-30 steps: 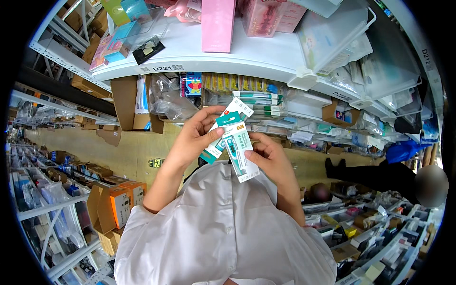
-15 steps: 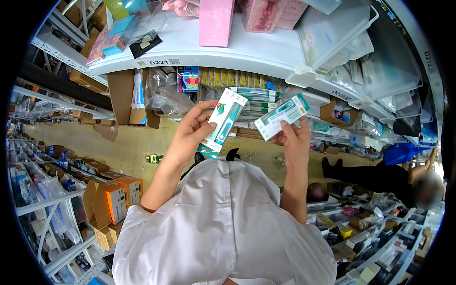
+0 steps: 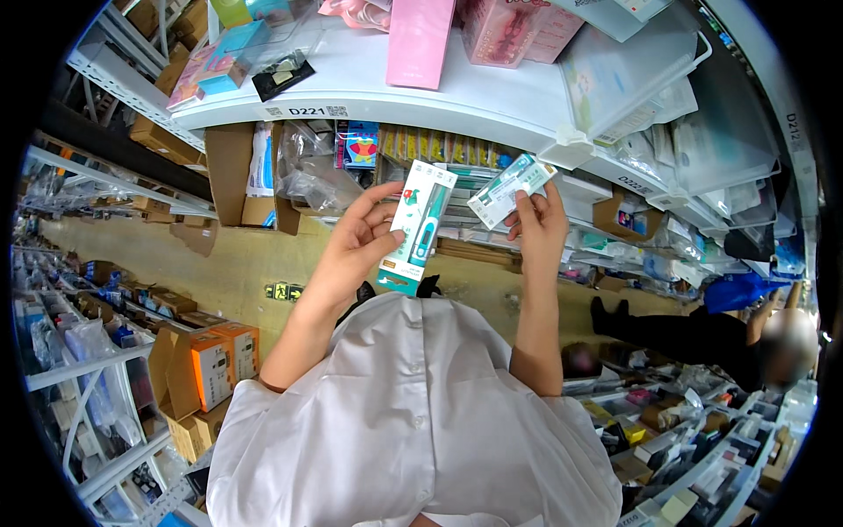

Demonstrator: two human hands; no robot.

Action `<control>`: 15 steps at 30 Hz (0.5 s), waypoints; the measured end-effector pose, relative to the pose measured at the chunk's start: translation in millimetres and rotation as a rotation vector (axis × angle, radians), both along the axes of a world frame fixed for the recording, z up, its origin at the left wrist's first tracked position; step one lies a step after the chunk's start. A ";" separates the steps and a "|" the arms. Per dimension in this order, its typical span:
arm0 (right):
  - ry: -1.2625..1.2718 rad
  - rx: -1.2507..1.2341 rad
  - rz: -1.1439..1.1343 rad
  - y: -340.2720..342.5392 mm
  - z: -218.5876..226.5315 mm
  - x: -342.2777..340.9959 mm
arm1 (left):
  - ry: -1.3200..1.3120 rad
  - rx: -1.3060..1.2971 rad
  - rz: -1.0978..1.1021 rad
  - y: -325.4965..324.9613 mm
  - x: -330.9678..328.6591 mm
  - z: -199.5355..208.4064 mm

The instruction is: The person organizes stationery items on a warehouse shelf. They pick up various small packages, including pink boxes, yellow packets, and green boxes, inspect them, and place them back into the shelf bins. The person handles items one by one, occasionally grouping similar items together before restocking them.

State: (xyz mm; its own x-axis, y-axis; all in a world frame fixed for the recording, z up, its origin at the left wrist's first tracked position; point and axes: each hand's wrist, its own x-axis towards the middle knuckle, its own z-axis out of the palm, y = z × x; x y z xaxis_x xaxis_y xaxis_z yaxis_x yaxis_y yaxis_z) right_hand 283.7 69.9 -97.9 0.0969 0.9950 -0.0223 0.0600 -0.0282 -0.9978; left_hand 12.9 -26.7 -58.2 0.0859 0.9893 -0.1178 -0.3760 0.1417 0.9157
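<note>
My left hand (image 3: 353, 241) is closed on a slim white and teal thermometer box (image 3: 411, 206), thumb across its front and fingers behind its left side. The box stands nearly upright, its front toward me, with a pictured teal stick with a small display. To its right, my right hand (image 3: 542, 221) pinches a second white and teal box (image 3: 502, 198) by its lower right part. This one tilts, its upper end toward the upper right, and a printed face shows. Both boxes are held apart in front of a shelf bin of similar packs (image 3: 465, 180).
A white shelf (image 3: 369, 110) spans above my hands, carrying a pink box (image 3: 420, 44) and clear plastic cases (image 3: 628, 75). Under it stand an opened carton (image 3: 230, 180) and yellow packs (image 3: 430, 145). Another person (image 3: 694, 338) is at the right; orange boxes (image 3: 213, 364) stand lower left.
My right hand has lifted its box up and away from me, turning its face. The box in my left hand has swung slightly more upright. My grip on both holds.
</note>
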 end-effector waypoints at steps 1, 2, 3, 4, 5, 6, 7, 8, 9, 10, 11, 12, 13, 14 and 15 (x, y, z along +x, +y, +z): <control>-0.042 -0.035 0.009 4.8 4.0 -1.3 | 0.003 -0.012 0.020 -0.7 -1.2 -1.0; -0.092 -0.043 0.021 9.5 3.8 -0.2 | -0.003 -0.014 0.018 -1.0 -2.3 -2.6; -0.143 -0.052 0.034 15.8 1.9 3.0 | -0.008 -0.017 0.015 -1.2 -3.6 -5.6; -0.193 -0.061 0.046 23.0 -0.5 7.6 | -0.013 -0.019 0.012 -1.5 -4.6 -8.7; -0.189 -0.082 0.156 31.7 7.4 10.8 | -0.011 -0.019 0.015 -2.0 -5.8 -12.3; -0.106 -0.078 0.116 32.2 11.2 6.3 | -0.008 -0.019 0.017 -3.3 -6.6 -16.0; -0.023 -0.073 0.076 31.9 15.8 -0.9 | -0.006 -0.018 0.020 -4.2 -6.9 -18.8; 0.058 -0.067 0.038 32.3 23.3 -7.8 | -0.007 -0.013 0.031 -4.4 -6.9 -20.4; 0.112 -0.066 0.069 36.6 20.2 -6.4 | -0.007 -0.009 0.042 -4.5 -6.8 -21.7; 0.115 -0.068 0.078 36.5 21.3 -8.0 | -0.008 -0.004 0.053 -4.4 -6.6 -23.1; 0.122 -0.073 0.089 35.3 21.0 -12.1 | -0.019 -0.004 0.057 -4.2 -7.8 -25.4; 0.128 -0.078 0.100 34.3 20.8 -14.7 | -0.030 -0.004 0.061 -3.7 -9.0 -28.1; 0.100 -0.096 0.113 33.8 20.0 -15.4 | -0.041 -0.003 0.064 -3.4 -10.0 -30.3; 0.108 -0.079 0.109 33.7 17.0 -16.4 | -0.051 -0.008 0.066 -3.8 -10.8 -31.4; 0.115 -0.063 0.104 33.6 12.5 -17.9 | -0.062 -0.013 0.067 -4.0 -11.3 -32.3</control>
